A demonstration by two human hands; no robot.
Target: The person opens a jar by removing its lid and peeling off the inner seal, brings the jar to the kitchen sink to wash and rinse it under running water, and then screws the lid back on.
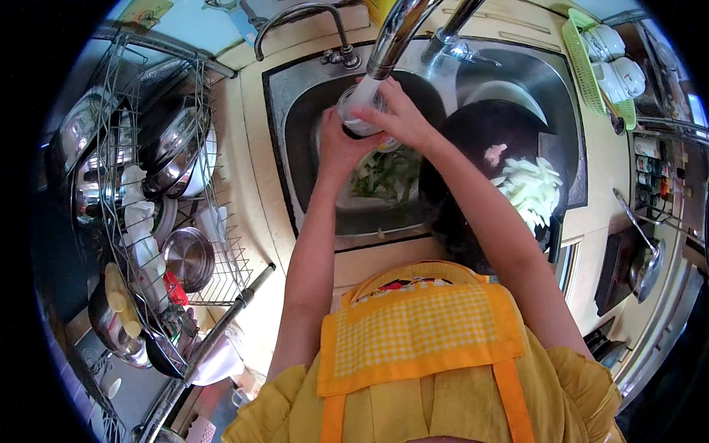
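Under the running stream of a steel faucet (pixel 384 55), my left hand (pixel 343 148) and my right hand (pixel 402 118) hold a clear glass jar (pixel 354 111) between them. My left fingers wrap the jar's lower left side; my right hand grips its right side. Water falls into or onto the jar. Below my hands, green leafy scraps (pixel 391 177) lie in the left sink basin (pixel 303 170). A round black board (pixel 480 133) rests over the right basin, bearing sliced pale green vegetable (pixel 528 190), a small pink piece (pixel 495 153) and a cleaver blade (pixel 549 151).
A wire dish rack (pixel 221 251) with pots and bowls stands on the left. A second, thin tap (pixel 303 11) rises behind the left basin. At the upper right is a green basket (pixel 580 55) of white bowls; a ladle (pixel 650 258) lies farther right.
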